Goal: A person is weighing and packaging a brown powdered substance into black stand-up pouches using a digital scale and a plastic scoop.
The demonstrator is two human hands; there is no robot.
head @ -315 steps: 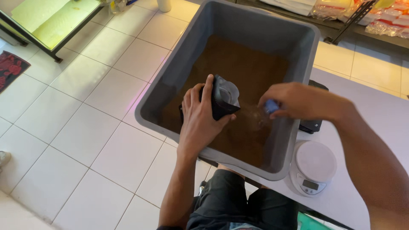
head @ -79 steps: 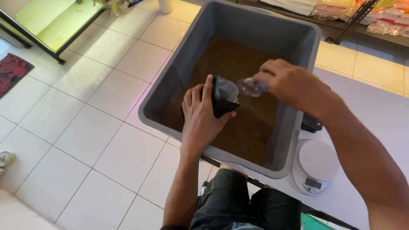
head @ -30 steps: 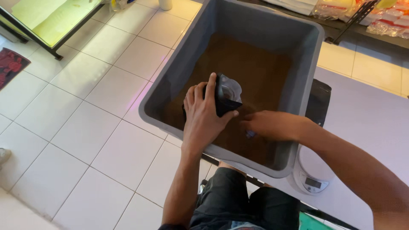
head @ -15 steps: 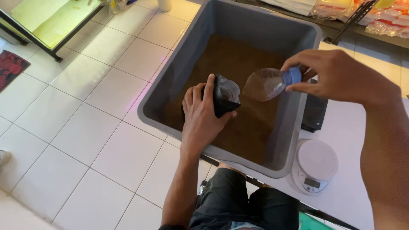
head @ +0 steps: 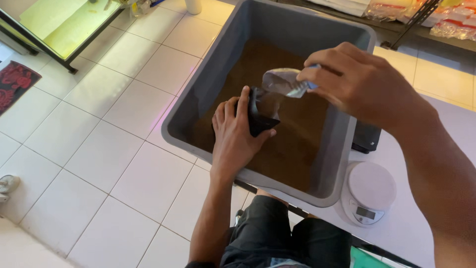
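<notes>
Your left hand (head: 235,136) grips black bag (head: 259,119) in bin (head: 198,89); right hand (head: 357,84) grasps tilted bottle (head: 282,82) over it.

One grey tub (head: 342,124) of brown soil. One small black bag (head: 259,119). One cut plastic bottle scoop (head: 283,82). One round white scale (head: 366,192). One white surface (head: 436,164). Two hands: left (head: 237,139), right (head: 362,82).

Bright, even daylight; soft shadows; right hand (head: 364,87) slightly blurred (near lens); edges mildly distorted.
</notes>
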